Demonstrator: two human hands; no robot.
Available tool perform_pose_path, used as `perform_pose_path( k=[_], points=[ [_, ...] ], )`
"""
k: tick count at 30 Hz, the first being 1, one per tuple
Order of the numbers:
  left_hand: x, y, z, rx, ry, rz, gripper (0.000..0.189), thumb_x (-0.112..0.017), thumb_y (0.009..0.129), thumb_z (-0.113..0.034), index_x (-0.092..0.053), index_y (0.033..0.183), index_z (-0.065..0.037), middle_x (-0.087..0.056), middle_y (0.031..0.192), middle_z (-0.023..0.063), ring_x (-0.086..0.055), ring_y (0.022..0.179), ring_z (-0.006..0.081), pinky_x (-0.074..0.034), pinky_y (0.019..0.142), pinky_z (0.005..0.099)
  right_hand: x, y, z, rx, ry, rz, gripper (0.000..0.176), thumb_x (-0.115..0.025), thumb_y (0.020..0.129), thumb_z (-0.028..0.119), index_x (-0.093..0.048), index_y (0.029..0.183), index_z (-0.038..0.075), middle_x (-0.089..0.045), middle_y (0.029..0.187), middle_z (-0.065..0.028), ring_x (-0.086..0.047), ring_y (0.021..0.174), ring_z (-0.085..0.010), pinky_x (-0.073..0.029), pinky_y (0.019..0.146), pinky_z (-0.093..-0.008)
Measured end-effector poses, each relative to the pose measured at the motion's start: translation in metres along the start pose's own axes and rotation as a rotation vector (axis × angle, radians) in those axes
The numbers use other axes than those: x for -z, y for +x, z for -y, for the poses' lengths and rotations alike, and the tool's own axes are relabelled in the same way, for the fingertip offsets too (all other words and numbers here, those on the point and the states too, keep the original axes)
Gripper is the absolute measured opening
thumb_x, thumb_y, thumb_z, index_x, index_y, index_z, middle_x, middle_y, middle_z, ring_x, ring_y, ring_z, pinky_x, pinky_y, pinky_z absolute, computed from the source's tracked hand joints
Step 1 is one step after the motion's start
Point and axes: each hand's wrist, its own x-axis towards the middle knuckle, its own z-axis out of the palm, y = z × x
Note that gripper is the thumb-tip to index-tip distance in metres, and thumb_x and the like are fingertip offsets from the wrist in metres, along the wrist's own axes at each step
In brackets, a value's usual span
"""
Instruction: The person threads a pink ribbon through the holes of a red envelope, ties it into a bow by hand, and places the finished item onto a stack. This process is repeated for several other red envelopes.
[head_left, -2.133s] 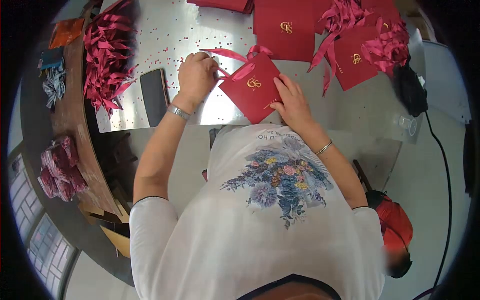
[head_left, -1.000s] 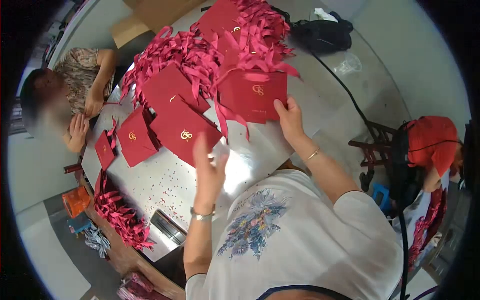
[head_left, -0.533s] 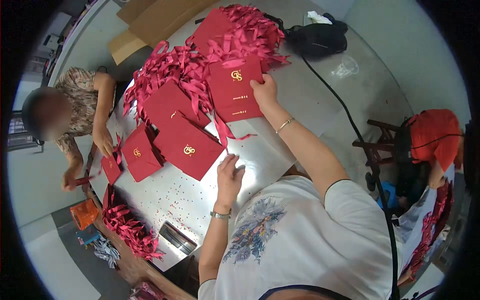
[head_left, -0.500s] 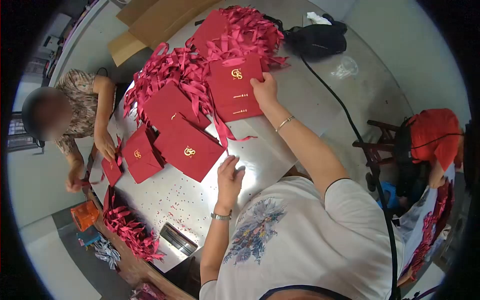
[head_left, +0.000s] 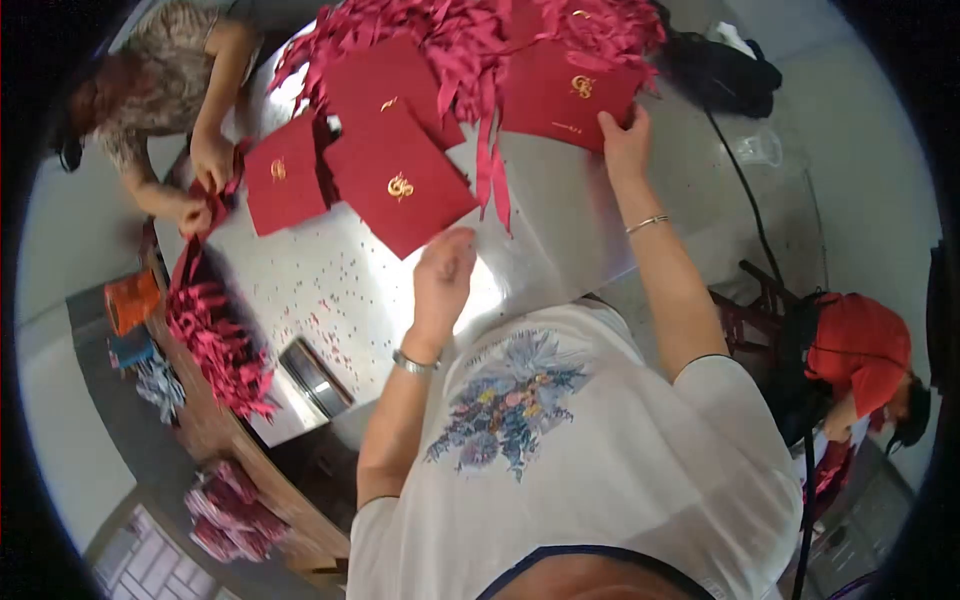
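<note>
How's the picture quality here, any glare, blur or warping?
Head view: strong fisheye warping with black corners; a bright glare patch on the metal table by the left hand; the ribbon pile near the frame's left edge is smeared; the red bag in the right hand looks fairly sharp.

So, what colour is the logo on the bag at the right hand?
Gold, on the dark red bag; seen best in head view.

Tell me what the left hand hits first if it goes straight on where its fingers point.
Most likely the near corner of the red paper bag with the gold logo, just beyond the fingertips of the left hand. The hand may pass above it, since depth is unclear.
</note>
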Motion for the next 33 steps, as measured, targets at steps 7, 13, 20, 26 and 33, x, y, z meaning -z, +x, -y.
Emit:
perform_pose_path(
  k=[7,13,20,26,33],
  points=[
    [0.08,0.053,0.02,-0.144,0.428,-0.307,0.025,-0.062,0.081,-0.003,-0.064,0.106,-0.003,-0.063,0.11,0.0171,-0.058,0.101,0.0349,-0.046,0.09,0.0399,0.016,-0.041,0.04,0.247,-0.312,-0.106,0.04,-0.063,0.081,0.01,-0.053,0.118,-0.002,-0.06,0.11,-0.0177,-0.054,0.108,-0.0333,-0.039,0.098,-0.0422],
    [0.079,0.104,0.033,-0.246,0.887,-0.125,0.042,-0.068,0.077,-0.017,-0.059,0.117,-0.005,-0.06,0.117,0.0127,-0.055,0.11,0.0301,-0.044,0.089,0.0438,0.006,-0.106,0.06,1.109,-0.426,1.063,0.019,-0.06,0.078,0.013,-0.065,0.096,0.011,-0.063,0.107,-0.0064,-0.055,0.107,-0.0233,-0.043,0.093,-0.0379],
    [0.07,0.094,0.027,-0.096,0.892,-0.034,0.024,-0.071,0.07,-0.015,-0.064,0.092,-0.008,-0.06,0.092,0.01,-0.056,0.092,0.029,-0.042,0.08,0.042,0.005,-0.121,0.08,1.145,-0.293,1.175,0.014,-0.061,0.077,0.015,-0.065,0.09,0.011,-0.063,0.093,-0.0056,-0.059,0.096,-0.0233,-0.045,0.088,-0.0383],
    [0.074,0.009,0.011,-0.059,0.643,-0.063,0.023,-0.07,0.066,-0.003,-0.062,0.088,-0.004,-0.059,0.086,0.0137,-0.056,0.087,0.0333,-0.045,0.077,0.0427,-0.009,-0.192,0.121,0.622,-0.129,1.183,0.011,-0.061,0.084,0.01,-0.063,0.093,0.007,-0.066,0.089,-0.0105,-0.065,0.085,-0.0269,-0.05,0.08,-0.0375],
    [0.065,-0.026,0.028,0.27,0.309,0.043,0.021,-0.067,0.071,-0.007,-0.065,0.09,-0.001,-0.066,0.084,0.0179,-0.063,0.083,0.0342,-0.05,0.075,0.0411,-0.04,-0.223,0.09,0.224,-0.188,1.05,0.016,-0.062,0.087,0.022,-0.061,0.095,0.008,-0.068,0.085,-0.0127,-0.065,0.078,-0.0325,-0.052,0.067,-0.0417]
  ],
)
